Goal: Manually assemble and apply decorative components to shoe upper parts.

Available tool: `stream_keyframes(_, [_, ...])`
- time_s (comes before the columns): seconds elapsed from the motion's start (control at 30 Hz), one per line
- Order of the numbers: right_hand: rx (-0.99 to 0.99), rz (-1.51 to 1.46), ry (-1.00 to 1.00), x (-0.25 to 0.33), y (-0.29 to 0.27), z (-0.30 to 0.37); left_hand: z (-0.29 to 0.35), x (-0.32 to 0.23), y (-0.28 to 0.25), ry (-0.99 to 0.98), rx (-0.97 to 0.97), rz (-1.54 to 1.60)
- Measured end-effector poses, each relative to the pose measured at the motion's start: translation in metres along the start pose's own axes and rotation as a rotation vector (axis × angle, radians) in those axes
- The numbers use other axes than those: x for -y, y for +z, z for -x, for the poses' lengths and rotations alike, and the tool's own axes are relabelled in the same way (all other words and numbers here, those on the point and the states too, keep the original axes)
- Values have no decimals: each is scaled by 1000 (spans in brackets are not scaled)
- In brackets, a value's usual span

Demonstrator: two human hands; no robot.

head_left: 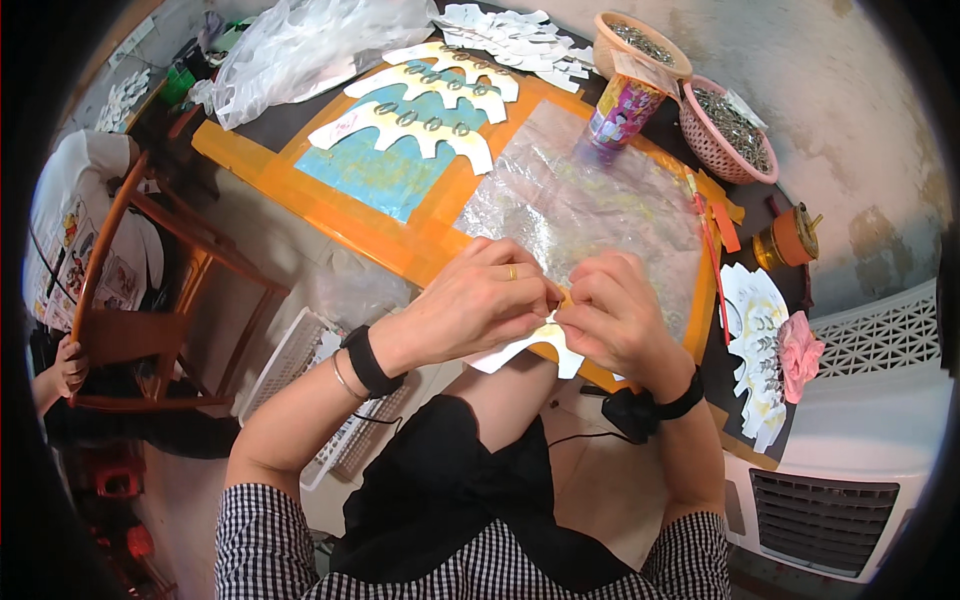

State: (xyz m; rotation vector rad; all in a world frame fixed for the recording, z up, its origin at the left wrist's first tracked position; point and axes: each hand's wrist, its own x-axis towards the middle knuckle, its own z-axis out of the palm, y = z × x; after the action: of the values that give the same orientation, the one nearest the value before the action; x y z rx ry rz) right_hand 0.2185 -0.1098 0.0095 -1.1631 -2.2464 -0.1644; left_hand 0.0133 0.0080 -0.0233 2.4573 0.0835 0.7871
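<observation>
Close together at the table's near edge, my left hand (pixel 490 300) and my right hand (pixel 615 315) both have their fingers pinched shut, tips nearly meeting. What lies between the fingertips is hidden or too small to name. Directly below them, a white scalloped card (pixel 500 357) with yellowish patches juts over the edge, partly covered by my hands. Farther left, several similar scalloped cards (pixel 400 130) carry rows of small metal rings and lie on a blue sheet (pixel 375 185).
A pink basket (pixel 715 150) and a peach basket (pixel 635 45) hold small metal parts beside a purple patterned cup (pixel 622 115). At right are a thin red stick (pixel 712 250), an amber container (pixel 785 240), stacked cards (pixel 755 330) and pink cloth (pixel 798 355). A person sits by a wooden chair (pixel 130 350) at left.
</observation>
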Motion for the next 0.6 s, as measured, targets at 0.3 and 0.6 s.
stream_keyframes(0.3, [93, 113, -10, 7, -7, 0, 3, 6, 3, 7, -44, 54])
stream_keyframes(0.6, [150, 154, 36, 11, -13, -2, 2, 4, 0, 22, -21, 54])
